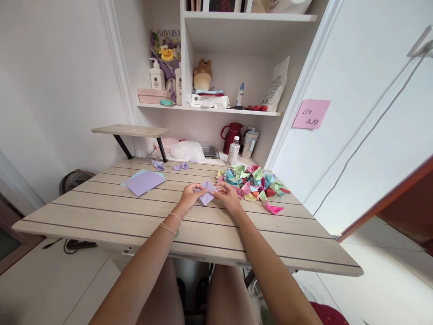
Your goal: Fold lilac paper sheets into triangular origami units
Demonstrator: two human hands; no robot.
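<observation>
A small lilac paper piece point(207, 193), partly folded, lies on the slatted wooden table point(135, 216). My left hand point(190, 194) pinches its left side and my right hand point(227, 195) pinches its right side. Both hands rest on the table top with fingers pressed together on the paper. A stack of flat lilac and pale blue sheets point(144, 181) lies to the left. A heap of folded paper pieces in several colours point(252, 182) sits just right of my hands, with one pink folded piece point(273, 208) lying apart in front of it.
Small lilac folded bits point(176, 166) lie at the table's back. Behind stand a red kettle point(232, 134), a bottle point(233, 151), a cup point(249, 142) and a plastic bag point(187, 150). A small raised shelf point(130, 131) sits at back left. A pink note point(310, 113) hangs on the right wall.
</observation>
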